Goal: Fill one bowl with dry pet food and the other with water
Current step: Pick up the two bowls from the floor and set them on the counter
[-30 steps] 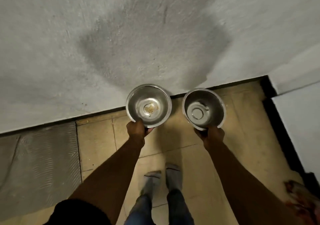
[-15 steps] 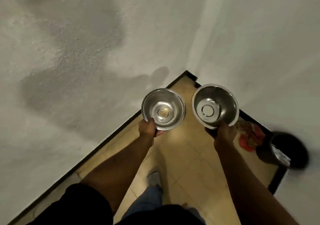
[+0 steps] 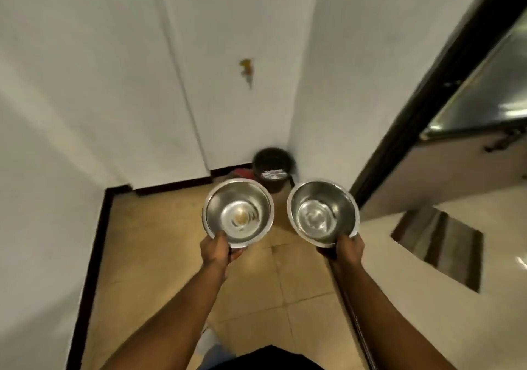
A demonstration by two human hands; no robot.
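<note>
You've swung right since before — left hand (image 3: pixel 214 251) gripping the left bowl (image 3: pixel 238 213), right hand (image 3: pixel 348 250) the right bowl (image 3: pixel 322 213), black bucket (image 3: pixel 272 167) now dead ahead.

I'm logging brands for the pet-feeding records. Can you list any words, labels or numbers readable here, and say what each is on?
No text can be read.
Dark bucket in the corner: a pale label patch, too blurred to read.
Left bowl, gripped by the left hand: no marking visible.
Right bowl, gripped by the right hand: no marking visible.
</note>
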